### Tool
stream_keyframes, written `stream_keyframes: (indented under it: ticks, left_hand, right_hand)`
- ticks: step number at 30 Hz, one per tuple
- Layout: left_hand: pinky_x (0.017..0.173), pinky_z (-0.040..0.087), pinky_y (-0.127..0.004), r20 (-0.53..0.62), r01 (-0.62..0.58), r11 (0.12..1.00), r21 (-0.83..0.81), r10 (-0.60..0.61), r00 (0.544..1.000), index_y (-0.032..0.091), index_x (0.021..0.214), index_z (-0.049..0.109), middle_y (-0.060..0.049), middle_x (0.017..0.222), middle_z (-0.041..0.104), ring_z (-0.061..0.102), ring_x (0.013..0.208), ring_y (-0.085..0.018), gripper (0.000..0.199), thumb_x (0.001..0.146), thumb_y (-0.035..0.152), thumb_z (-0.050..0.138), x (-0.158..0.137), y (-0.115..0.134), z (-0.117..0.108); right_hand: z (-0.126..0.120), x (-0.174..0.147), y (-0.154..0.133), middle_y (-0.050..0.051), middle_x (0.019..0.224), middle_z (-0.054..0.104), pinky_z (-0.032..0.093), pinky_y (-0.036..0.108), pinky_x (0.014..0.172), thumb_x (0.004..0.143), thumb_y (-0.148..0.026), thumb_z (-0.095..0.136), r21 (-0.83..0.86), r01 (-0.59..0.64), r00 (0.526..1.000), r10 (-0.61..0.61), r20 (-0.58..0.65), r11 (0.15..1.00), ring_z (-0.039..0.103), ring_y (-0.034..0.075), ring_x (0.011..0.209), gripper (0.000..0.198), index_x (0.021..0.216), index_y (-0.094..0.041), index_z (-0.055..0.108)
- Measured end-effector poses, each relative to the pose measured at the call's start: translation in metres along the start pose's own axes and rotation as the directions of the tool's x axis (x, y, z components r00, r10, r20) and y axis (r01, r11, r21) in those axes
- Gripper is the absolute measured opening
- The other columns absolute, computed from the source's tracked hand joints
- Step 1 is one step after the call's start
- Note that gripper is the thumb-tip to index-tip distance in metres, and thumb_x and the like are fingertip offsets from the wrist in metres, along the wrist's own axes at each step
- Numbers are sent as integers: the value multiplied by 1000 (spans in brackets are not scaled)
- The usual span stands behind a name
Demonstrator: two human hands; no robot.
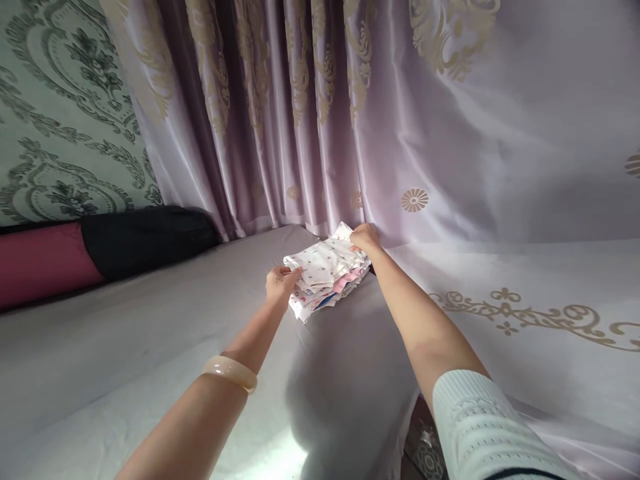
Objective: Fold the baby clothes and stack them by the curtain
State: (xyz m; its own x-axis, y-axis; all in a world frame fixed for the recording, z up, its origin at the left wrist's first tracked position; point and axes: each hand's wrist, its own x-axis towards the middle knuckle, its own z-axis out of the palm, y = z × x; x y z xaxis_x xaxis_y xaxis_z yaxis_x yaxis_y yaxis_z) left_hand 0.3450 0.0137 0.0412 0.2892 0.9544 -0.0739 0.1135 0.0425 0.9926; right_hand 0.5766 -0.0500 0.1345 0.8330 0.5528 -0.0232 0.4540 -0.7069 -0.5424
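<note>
Patterned lilac curtain (380, 127) behind a grey-sheeted bed (200, 320)
On the bed, near the curtain, lies a stack of folded printed cloths (331, 279); the fingers of your left hand (283, 283) pinch the white top cloth's (323, 260) left edge, your right hand's (366, 239) its far-right corner.

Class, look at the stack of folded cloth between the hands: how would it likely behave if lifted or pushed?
The stack of folded cloth would probably flop if lifted by one edge, as its layers look thin and soft. Pushed sideways, they might slide apart, since their edges sit unevenly and no tie shows. It seems unlikely to roll, lying flat.
</note>
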Motion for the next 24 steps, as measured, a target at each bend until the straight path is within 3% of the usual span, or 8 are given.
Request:
stream_keyframes:
  ticks: [3,6,9,11,14,16,20,24]
  left_hand:
    - [74,45,-32,-71,-74,980,182,88,994,18,97,60,-8,92,67,63,91,-25,40,69,46,68,1,3,-1]
    - [90,43,-39,-62,-244,873,423,296,953,19,106,61,-12,108,65,56,109,-29,38,81,48,57,-3,13,-2]
    - [100,38,-44,78,-405,709,577,446,892,20,116,60,-12,122,61,50,120,-31,37,89,43,48,-8,22,0]
    - [108,32,-46,229,-517,593,618,493,839,20,126,56,-13,135,55,42,131,-30,43,92,43,44,-9,24,3]
    - [118,14,-49,423,-617,433,657,465,778,17,139,47,-13,151,41,24,145,-30,59,94,53,37,-6,21,8]
    - [119,7,-51,487,-618,377,690,390,782,17,145,41,-14,156,34,18,148,-31,67,94,59,32,-4,17,11]
    - [118,5,-55,509,-570,383,727,256,822,19,149,35,-14,159,26,14,148,-32,76,91,68,28,-2,8,11]
    - [116,9,-58,480,-534,442,721,237,845,22,148,36,-14,158,28,14,148,-32,74,90,68,29,-5,5,10]
  right_hand:
    - [4,1,4,7,66,71,52,29,76,86,-18,58,-28,20,1000,-21,-17,999,71,20,71,23,107,-13,67]
    - [8,0,6,11,87,74,50,31,83,87,-19,55,-98,68,992,-78,-101,993,68,23,97,30,114,-15,65]
    - [14,-2,6,11,112,70,46,31,89,89,-22,50,-191,137,973,-168,-158,972,62,24,111,30,114,-20,66]
    - [19,-4,6,10,117,68,44,32,92,92,-25,46,-268,212,960,-251,-124,940,61,23,111,30,113,-23,66]
    - [28,-7,7,8,128,64,36,37,104,97,-32,35,-333,342,931,-366,-10,879,52,23,124,37,119,-24,64]
    - [35,-9,11,6,144,51,25,46,112,100,-38,27,-333,375,923,-382,46,865,38,25,137,45,129,-25,58]
    - [47,-12,21,5,159,27,11,56,115,100,-49,14,-295,305,952,-291,94,905,20,30,146,58,146,-25,40]
    - [55,-12,28,7,155,36,20,58,111,99,-50,12,-299,295,955,-291,56,908,32,32,139,59,145,-27,42]
